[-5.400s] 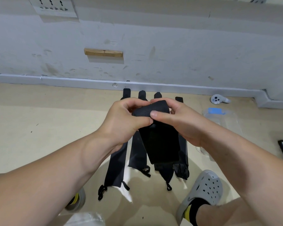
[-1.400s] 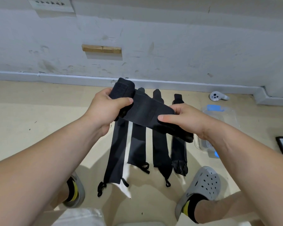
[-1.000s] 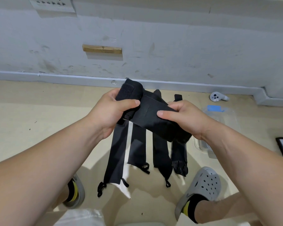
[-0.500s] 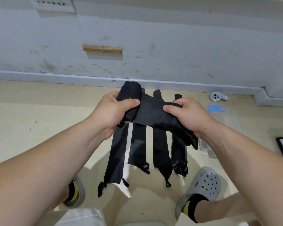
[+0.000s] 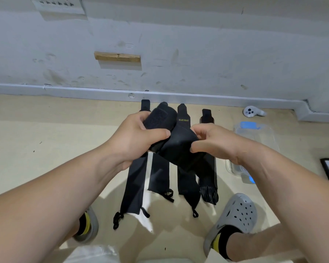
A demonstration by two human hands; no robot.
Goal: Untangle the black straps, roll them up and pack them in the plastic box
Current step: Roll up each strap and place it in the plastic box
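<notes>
black strap (image 5: 179, 149): you hold it in the air between both hands, above the floor and facing the wall (image 5: 198, 44). its rolled end sits in your left hand (image 5: 137, 137), with fingers and thumb curled round the roll. your right hand (image 5: 217, 141) pinches the loose length just beside the roll, and the tail hangs below that hand. beneath, four more black straps (image 5: 134, 186) lie flat on the beige floor (image 5: 36, 149), side by side, far ends pointing at the wall. the third carries yellow lettering. the plastic box (image 5: 258, 133) stands on the floor right of the row, partly hidden by your right forearm. a white controller (image 5: 252, 112) lies beyond it by the skirting. a grey clog (image 5: 235, 215) is planted near the row's right end.
</notes>
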